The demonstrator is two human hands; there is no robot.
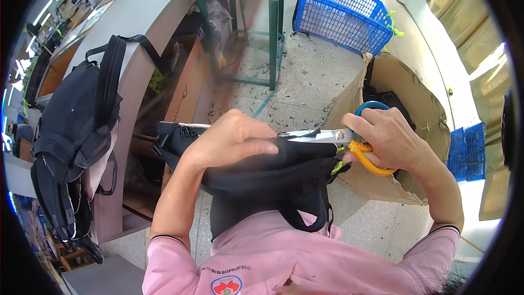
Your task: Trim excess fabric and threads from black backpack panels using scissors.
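Black fabric of a bag (262, 172) lies across the lower centre of the frame, long axis running left to right. Left hand (232, 139) is closed over its top edge. Right hand (390, 139), gripping scissors (327, 136), is at the bag's right end, blades pointing left toward the left hand, a cardboard box (382, 186) close behind

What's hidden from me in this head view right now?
- Scissors blade tips: covered by the left hand.
- The spot being cut on the black bag: behind that hand.
- Right hand fingers hide part of the handles.
- Cardboard box contents: dark, indistinct.
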